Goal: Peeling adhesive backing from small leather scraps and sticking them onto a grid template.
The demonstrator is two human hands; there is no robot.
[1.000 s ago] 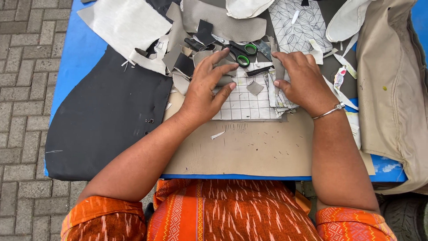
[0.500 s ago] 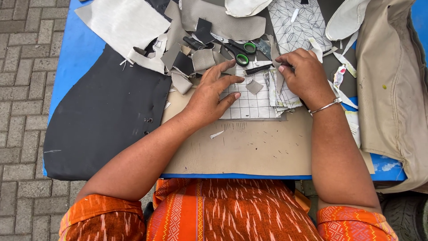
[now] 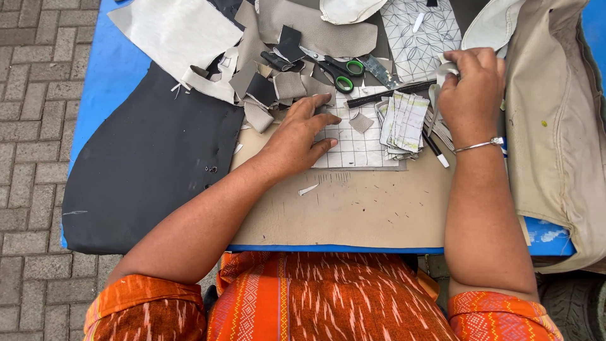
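Note:
My left hand (image 3: 300, 136) lies flat, fingers spread, on a white grid-patterned sheet (image 3: 353, 142) that rests on a tan cutting board (image 3: 353, 202). A stack of cut grid-patterned pieces (image 3: 404, 123) sits on the sheet's right side. My right hand (image 3: 470, 88), with a thin bangle at the wrist, is further right and pinches a small pale strip (image 3: 442, 69) near the table's right side. A small grey scrap (image 3: 361, 122) lies on the sheet between my hands.
Green-handled scissors (image 3: 334, 66) and a black pen (image 3: 388, 95) lie among grey and black scraps at the back. A large black sheet (image 3: 151, 164) covers the blue table (image 3: 101, 82) on the left. Beige fabric (image 3: 555, 126) hangs on the right.
My right hand has lifted off the stack of cut pieces and moved right and back, picking up a pale strip. My left hand has stayed on the grid sheet.

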